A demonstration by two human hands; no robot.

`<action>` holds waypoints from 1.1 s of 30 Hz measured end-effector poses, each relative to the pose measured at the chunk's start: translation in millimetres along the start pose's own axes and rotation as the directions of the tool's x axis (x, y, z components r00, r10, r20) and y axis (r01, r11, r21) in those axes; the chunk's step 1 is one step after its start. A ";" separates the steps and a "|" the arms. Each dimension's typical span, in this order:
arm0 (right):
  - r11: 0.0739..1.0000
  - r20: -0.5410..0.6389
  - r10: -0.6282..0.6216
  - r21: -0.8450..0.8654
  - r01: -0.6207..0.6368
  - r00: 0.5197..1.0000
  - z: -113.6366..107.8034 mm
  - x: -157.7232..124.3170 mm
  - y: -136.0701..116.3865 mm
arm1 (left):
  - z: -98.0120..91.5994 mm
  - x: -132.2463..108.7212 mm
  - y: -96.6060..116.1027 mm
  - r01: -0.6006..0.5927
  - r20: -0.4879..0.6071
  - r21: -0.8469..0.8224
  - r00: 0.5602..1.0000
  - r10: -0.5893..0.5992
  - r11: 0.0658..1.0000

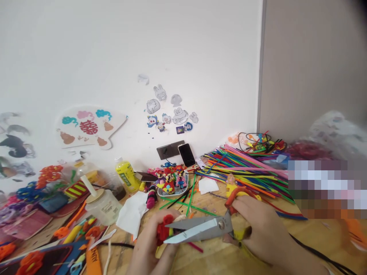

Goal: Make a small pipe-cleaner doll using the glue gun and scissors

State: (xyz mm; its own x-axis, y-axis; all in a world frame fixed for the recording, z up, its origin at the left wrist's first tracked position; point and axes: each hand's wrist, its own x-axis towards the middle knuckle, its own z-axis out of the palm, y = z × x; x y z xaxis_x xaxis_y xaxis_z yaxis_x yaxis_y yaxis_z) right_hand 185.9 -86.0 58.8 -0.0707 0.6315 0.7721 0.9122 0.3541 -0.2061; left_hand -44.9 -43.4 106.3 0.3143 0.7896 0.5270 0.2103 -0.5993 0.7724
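Note:
My left hand [151, 246], at the bottom centre, is closed around a small red fuzzy piece [164, 230] with bits of yellow and black. My right hand [259, 229] grips the scissors [200, 228] by their orange and yellow handles, to the right of my left hand. The blades point left and are slightly parted, their tips beside the red piece. A pinkish-red stem [195, 247] shows just below the blades. Part of the red piece is hidden by my fingers and the blades.
Behind my hands a white tray [173, 194] holds small figures. A yellow bottle [127, 176], a glass jar [104, 208] and white paper [132, 214] stand or lie left. Colourful pipe cleaners [243, 168] are heaped back right, near a phone [186, 155]. Fuzzy flowers [48, 175] fill the far left.

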 end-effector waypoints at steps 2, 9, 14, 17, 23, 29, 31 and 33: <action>1.000 0.006 0.024 -0.007 -0.024 1.000 0.2 -0.2 -2.9 | 1.4 -0.5 2.5 -0.010 -0.022 -0.002 1.000 0.010 1.000; 0.999 -0.068 0.010 -0.036 -0.012 0.998 0.3 -1.1 -7.6 | 7.1 -2.1 7.4 0.071 -0.052 -0.059 0.996 -0.074 0.996; 0.995 -0.063 -0.039 -0.091 0.033 0.997 1.4 -3.3 -6.8 | 7.1 -1.6 8.6 0.111 -0.032 -0.107 0.993 -0.115 0.988; 0.991 -0.048 -0.083 -0.106 0.077 0.995 3.6 -6.0 -4.8 | 6.1 -1.6 8.8 0.136 -0.017 -0.120 0.990 -0.139 0.983; 0.993 -0.048 -0.094 -0.082 0.090 0.994 10.3 -10.8 1.8 | 2.6 -3.6 -1.7 0.192 -0.028 -0.110 0.980 -0.196 0.975; 1.000 -0.016 0.002 -0.016 -0.002 1.000 11.8 -8.1 2.4 | 2.8 -0.6 -7.7 0.254 0.056 -0.177 0.967 -0.248 0.951; 0.994 0.035 0.104 0.022 -0.104 0.994 9.7 -5.3 0.9 | 3.7 1.8 -6.9 0.255 0.021 -0.233 0.966 -0.257 0.939; 0.983 0.068 0.182 0.029 -0.184 0.981 7.3 -2.6 -0.5 | 3.7 3.8 -6.4 0.240 -0.035 -0.266 0.965 -0.258 0.934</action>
State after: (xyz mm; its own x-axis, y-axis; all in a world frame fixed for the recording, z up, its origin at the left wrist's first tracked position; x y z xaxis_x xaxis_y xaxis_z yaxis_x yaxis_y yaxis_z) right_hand 182.8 -82.7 52.5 0.0688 0.7309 0.6791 0.8974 0.2519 -0.3621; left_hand -41.6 -37.1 102.0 0.2170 0.9216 0.3217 0.0256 -0.3348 0.9419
